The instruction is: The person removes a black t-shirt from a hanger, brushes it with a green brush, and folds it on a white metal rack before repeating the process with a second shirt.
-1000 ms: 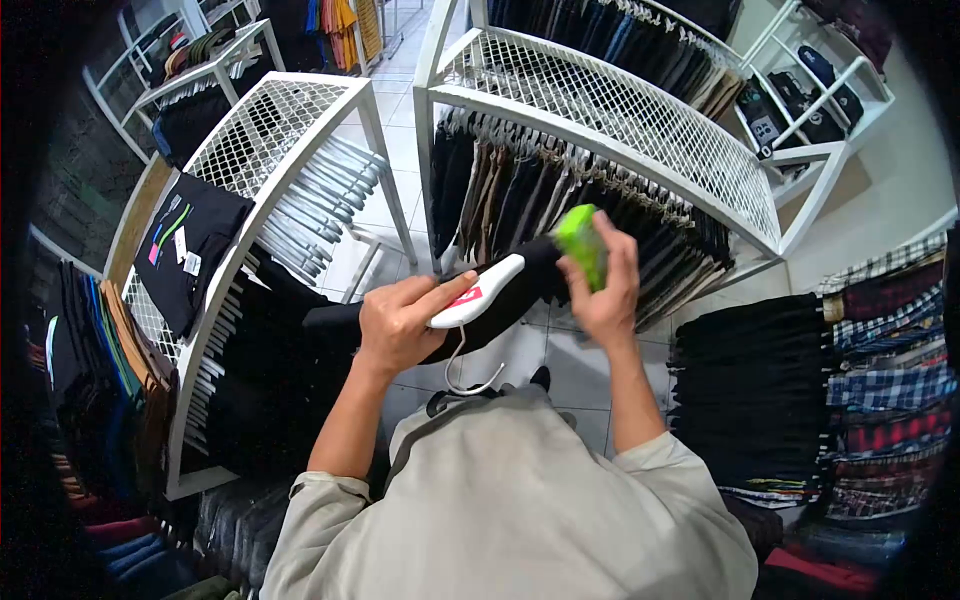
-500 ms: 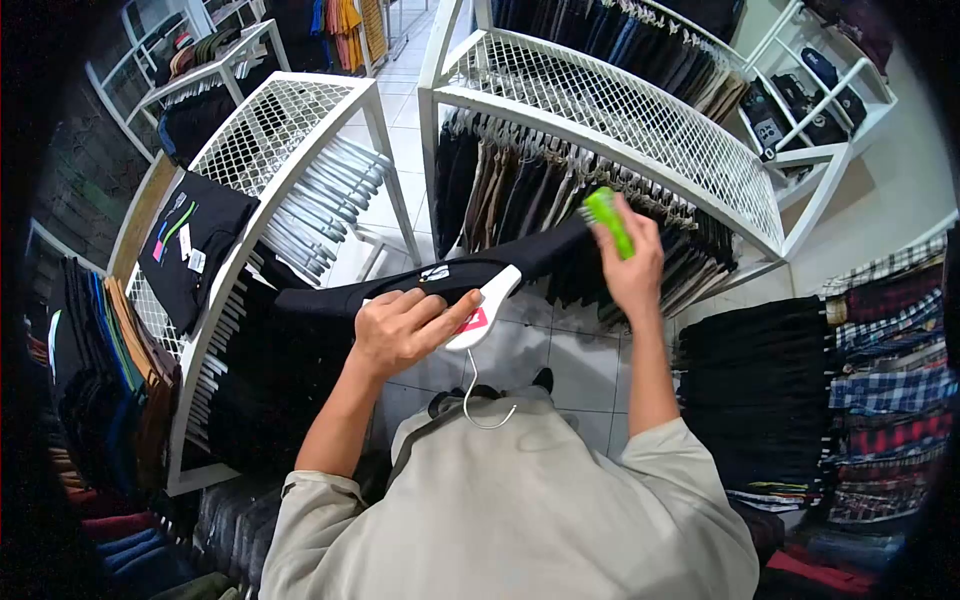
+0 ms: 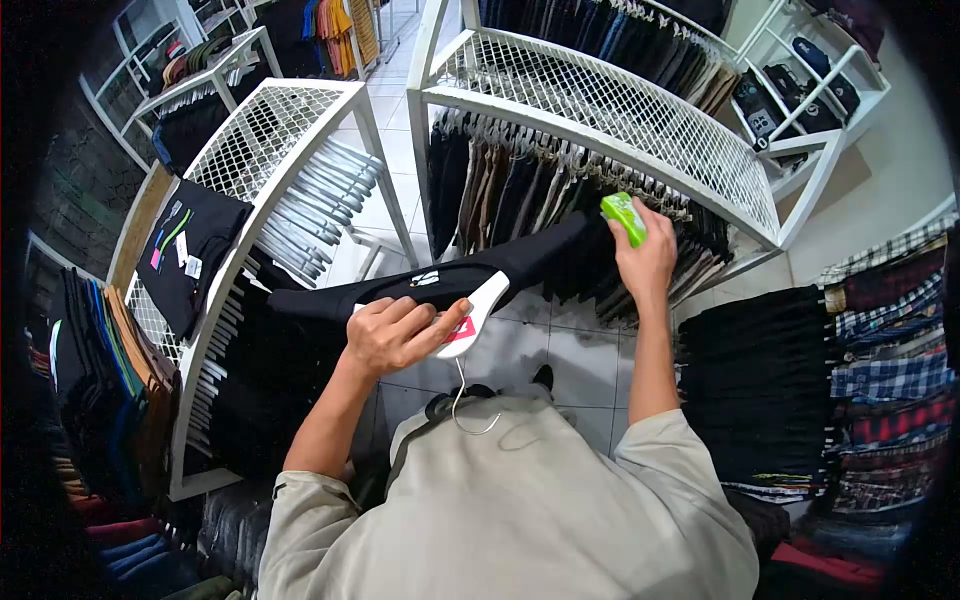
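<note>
My left hand (image 3: pixel 393 333) is closed around a white clothes hanger (image 3: pixel 487 300) with a red-and-white label, its metal hook pointing down toward my body. A black shirt (image 3: pixel 400 288) hangs on that hanger, stretched away from me, with a white neck label showing. My right hand (image 3: pixel 645 250) grips a bright green brush (image 3: pixel 624 218) beside the shirt's right sleeve, apart from the cloth as far as I can see. Its bristles are hard to make out now.
A white mesh-topped rack (image 3: pixel 600 110) with hanging trousers stands ahead. On the left, another mesh rack (image 3: pixel 270 120) bears a folded black shirt (image 3: pixel 190 245) and a row of grey hangers (image 3: pixel 320 200). Plaid shirts (image 3: pixel 890 380) and black garments (image 3: pixel 755 390) hang at right.
My right hand has shifted slightly right and turned the green brush, so its bristles show less. My left hand and the hanger have moved a little to the left.
</note>
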